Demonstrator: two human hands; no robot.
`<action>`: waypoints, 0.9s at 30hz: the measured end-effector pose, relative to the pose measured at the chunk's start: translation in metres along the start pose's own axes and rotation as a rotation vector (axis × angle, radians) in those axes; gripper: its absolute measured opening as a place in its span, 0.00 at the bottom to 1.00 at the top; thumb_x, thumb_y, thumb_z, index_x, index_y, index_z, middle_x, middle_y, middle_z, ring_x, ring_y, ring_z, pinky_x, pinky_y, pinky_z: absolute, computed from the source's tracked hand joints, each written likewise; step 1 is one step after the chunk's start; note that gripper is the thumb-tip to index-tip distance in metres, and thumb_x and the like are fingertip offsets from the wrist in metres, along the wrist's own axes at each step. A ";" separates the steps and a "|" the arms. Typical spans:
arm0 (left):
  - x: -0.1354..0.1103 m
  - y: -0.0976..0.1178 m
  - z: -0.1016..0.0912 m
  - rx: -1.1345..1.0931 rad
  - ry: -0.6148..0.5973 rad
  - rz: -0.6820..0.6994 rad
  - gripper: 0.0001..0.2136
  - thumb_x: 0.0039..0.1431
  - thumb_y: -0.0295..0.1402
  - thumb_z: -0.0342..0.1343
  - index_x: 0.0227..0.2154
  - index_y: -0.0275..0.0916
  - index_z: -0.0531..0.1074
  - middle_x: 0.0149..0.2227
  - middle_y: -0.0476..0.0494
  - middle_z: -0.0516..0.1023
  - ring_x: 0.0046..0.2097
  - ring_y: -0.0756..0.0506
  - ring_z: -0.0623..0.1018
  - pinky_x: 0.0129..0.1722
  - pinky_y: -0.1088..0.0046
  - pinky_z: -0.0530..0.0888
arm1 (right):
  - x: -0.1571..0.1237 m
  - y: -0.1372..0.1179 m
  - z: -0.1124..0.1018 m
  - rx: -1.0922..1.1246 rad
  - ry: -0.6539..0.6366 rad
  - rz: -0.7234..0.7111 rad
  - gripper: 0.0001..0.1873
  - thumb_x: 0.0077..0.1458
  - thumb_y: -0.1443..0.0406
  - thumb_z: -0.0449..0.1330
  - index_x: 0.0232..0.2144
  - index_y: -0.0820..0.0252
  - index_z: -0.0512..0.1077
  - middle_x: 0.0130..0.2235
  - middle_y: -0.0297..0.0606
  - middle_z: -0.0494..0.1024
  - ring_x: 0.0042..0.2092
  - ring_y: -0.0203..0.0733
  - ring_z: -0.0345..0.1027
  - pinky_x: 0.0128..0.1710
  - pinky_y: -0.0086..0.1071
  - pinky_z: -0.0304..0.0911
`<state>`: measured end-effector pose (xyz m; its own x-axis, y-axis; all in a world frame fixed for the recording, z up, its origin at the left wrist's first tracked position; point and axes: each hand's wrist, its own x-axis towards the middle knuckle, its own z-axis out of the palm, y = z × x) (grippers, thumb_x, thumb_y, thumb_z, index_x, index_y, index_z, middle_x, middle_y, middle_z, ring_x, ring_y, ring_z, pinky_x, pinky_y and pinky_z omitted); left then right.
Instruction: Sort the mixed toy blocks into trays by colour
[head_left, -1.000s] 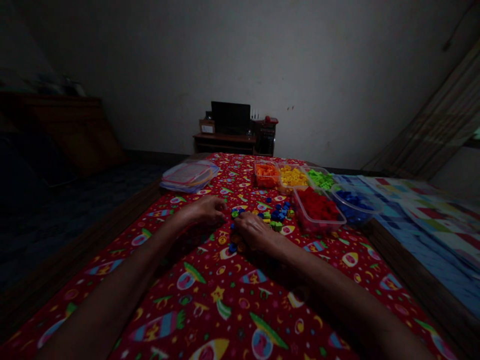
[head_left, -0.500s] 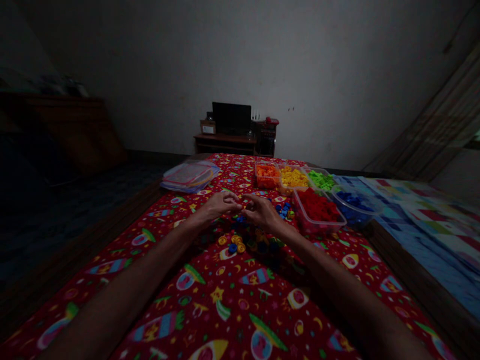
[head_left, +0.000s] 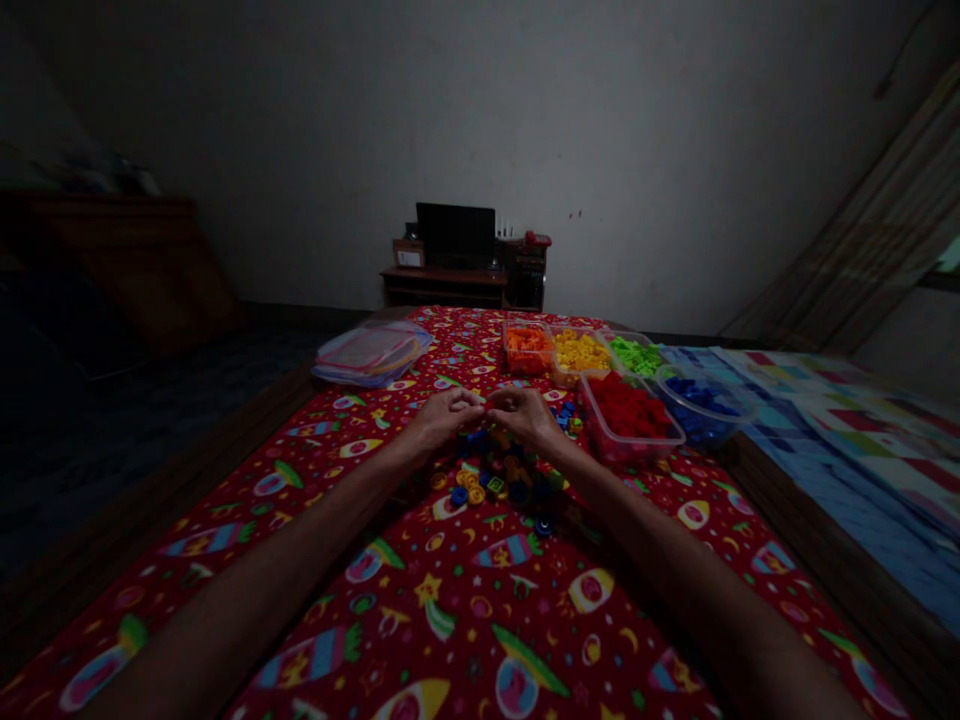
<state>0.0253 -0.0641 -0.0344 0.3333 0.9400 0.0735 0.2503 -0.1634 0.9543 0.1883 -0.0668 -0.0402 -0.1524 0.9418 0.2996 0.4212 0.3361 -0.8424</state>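
Note:
My left hand [head_left: 448, 416] and my right hand [head_left: 528, 416] meet fingertip to fingertip above the middle of the cloth. Fingers of both are pinched closed; a speck of red shows between them, too small and dark to name. Below the hands lies a loose pile of small plastic pieces [head_left: 495, 484], mostly yellow and blue, some round like little wheels. One round blue piece [head_left: 544, 525] sits apart, nearer to me. More blue pieces [head_left: 564, 414] lie just right of my right hand. Part of the pile is hidden by my hands.
Clear tubs at right hold orange pieces [head_left: 528, 345], yellow pieces [head_left: 579, 350], green pieces [head_left: 634, 354], red pieces [head_left: 628, 406] and blue pieces [head_left: 699, 398]. Stacked lids [head_left: 371, 354] lie at left on the red patterned cloth [head_left: 442, 570]. A monitor [head_left: 455, 232] stands beyond.
My fingertips have come closer together. More of the pile and the separate blue round piece now show below my hands. The view has shifted slightly.

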 end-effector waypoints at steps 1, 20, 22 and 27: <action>0.000 0.000 0.001 0.001 -0.006 -0.001 0.14 0.45 0.42 0.58 0.29 0.36 0.65 0.25 0.50 0.75 0.30 0.48 0.76 0.30 0.74 0.70 | 0.001 0.002 -0.001 -0.004 -0.011 0.009 0.11 0.44 0.70 0.60 0.33 0.66 0.76 0.31 0.36 0.78 0.33 0.37 0.70 0.32 0.25 0.63; 0.004 0.003 0.003 -0.085 -0.124 0.022 0.16 0.49 0.42 0.57 0.36 0.38 0.63 0.27 0.50 0.77 0.30 0.46 0.79 0.32 0.70 0.75 | 0.000 -0.005 -0.033 -0.309 -0.159 -0.379 0.08 0.48 0.70 0.58 0.31 0.64 0.77 0.26 0.33 0.72 0.28 0.31 0.61 0.28 0.23 0.53; 0.002 0.008 -0.005 0.035 -0.118 0.060 0.15 0.52 0.45 0.53 0.34 0.38 0.65 0.28 0.48 0.77 0.30 0.46 0.78 0.30 0.71 0.73 | 0.003 -0.007 -0.049 -0.346 -0.090 -0.383 0.08 0.48 0.71 0.58 0.30 0.63 0.77 0.26 0.34 0.73 0.27 0.31 0.61 0.28 0.23 0.53; -0.003 0.018 -0.038 0.621 -0.302 0.143 0.13 0.50 0.42 0.53 0.28 0.37 0.72 0.27 0.49 0.76 0.30 0.48 0.74 0.29 0.76 0.68 | 0.007 -0.006 -0.112 -0.433 0.133 -0.216 0.08 0.46 0.70 0.59 0.30 0.63 0.77 0.26 0.34 0.73 0.27 0.32 0.62 0.27 0.24 0.54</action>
<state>-0.0052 -0.0581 -0.0065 0.6167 0.7870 0.0171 0.6274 -0.5046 0.5931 0.2847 -0.0619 0.0168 -0.1738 0.8332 0.5250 0.7292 0.4672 -0.5000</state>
